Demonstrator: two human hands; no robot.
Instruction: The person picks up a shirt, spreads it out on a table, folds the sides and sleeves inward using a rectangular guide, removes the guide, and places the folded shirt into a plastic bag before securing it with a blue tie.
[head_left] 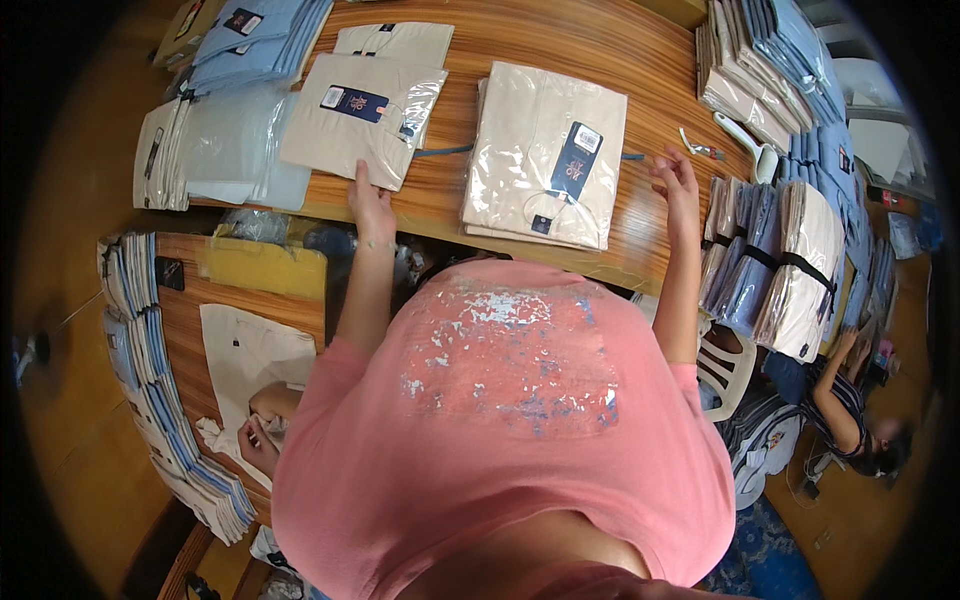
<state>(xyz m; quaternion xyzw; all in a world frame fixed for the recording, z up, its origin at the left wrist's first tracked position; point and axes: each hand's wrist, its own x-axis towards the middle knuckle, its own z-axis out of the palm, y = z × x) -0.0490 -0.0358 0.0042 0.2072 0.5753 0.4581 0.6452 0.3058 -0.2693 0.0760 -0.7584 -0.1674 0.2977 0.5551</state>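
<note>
My left hand [372,208] grips the near edge of a folded beige shirt in a clear bag [335,140], which bears a dark blue tag. That shirt lies tilted over another bagged beige shirt [410,40]. In front of me, a small stack of bagged beige shirts [500,150] sits on the wooden table [650,60]. A dark blue strap [440,152] comes out from under the stack on both sides. Just right of the stack, my right hand [677,190] is raised near the strap's end, fingers loosely bent and apart, with nothing in it.
Bagged blue shirts [255,40] and clear bags [235,130] lie at the left. Strapped shirt bundles [800,260], a white-handled roller [745,140] and tall stacks [760,70] stand right. Another person's hand [258,445] works on a beige shirt [245,345]; someone else sits far right [845,405].
</note>
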